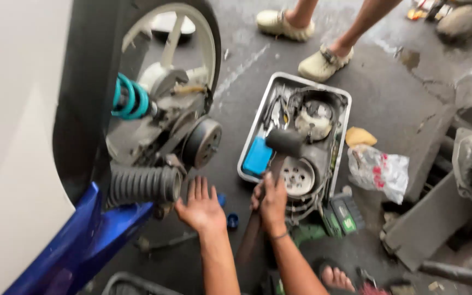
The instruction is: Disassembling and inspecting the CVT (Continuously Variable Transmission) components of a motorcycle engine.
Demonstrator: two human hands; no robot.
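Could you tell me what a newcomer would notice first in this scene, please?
Probably the right hand at centre, gripping a black mallet raised over a metal tray of engine parts. The left hand lies open beside it, just below a ribbed black hose. At upper left, a teal spring stands out against the grey scooter wheel.

Wheel (165, 82) at left; tray (258, 123) right of it, parts inside; bag (379, 172) right of tray; hose (143, 184) below wheel; mallet (283, 142) over tray.
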